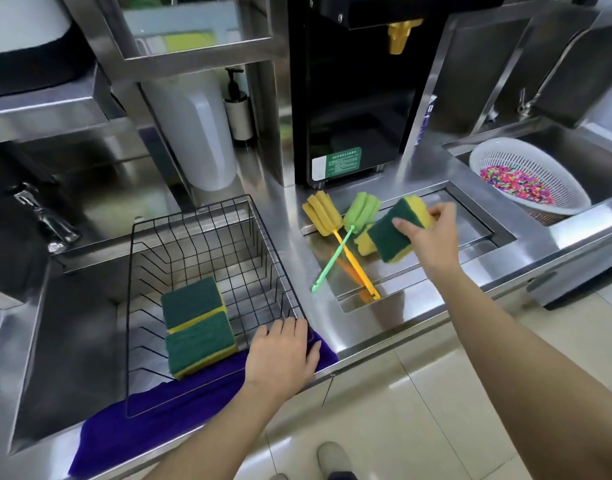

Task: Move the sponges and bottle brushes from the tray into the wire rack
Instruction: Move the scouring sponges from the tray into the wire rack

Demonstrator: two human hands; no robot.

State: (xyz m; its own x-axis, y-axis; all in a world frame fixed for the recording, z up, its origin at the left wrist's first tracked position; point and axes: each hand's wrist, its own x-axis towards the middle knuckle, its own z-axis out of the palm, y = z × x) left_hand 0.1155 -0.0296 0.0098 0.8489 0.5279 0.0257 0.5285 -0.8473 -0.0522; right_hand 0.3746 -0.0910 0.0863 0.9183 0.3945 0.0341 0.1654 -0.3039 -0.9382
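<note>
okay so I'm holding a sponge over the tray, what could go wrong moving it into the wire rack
The right hand pinches the sponge only by its edges, so it might slip over the counter. Two sponges already fill the wire rack's front. The crossed bottle brushes may snag each other when lifted.

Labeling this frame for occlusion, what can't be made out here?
All in the head view:
- Sponge left in the tray: mostly hidden behind the held sponge, so its full shape is unclear.
- Held sponge: motion-blurred, partly covered by the right hand.
- Wire rack near corner: covered by the left hand.
- Green label on the black machine: text too small.
- Purple cloth: its extent under the rack is hidden.
</note>
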